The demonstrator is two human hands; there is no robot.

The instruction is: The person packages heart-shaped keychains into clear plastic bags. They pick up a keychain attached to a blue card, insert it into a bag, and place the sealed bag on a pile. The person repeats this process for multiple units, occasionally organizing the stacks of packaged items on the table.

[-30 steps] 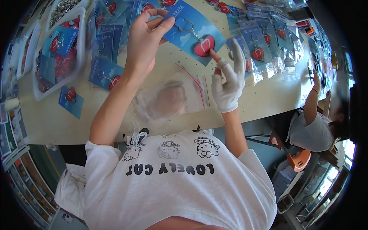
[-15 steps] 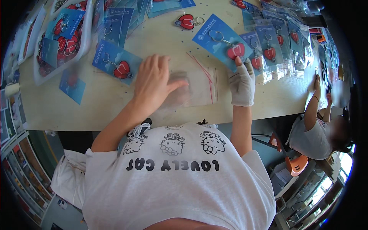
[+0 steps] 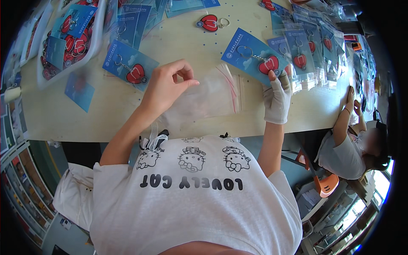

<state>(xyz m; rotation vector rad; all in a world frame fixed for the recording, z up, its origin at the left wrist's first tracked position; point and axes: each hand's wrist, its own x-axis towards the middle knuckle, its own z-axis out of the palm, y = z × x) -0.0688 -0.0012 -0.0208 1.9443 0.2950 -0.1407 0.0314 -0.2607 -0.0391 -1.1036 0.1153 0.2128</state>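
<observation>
Card [image 3: 250,63] moved bit right & nearer, right of clear bags [image 3: 206,100]. R hand [image 3: 277,98] pinches near end, thumb by red charm [image 3: 268,65], prob. so charm won't swing. Hands apart; L hand [image 3: 165,85] curled, can't tell if gripping bag.

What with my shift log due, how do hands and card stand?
Right hand, gloved: grip on blue keychain card, lower right end. Left hand: bare, at clear bags, hold unclear. Loose red keychain lying apart, clear of both hands.
</observation>
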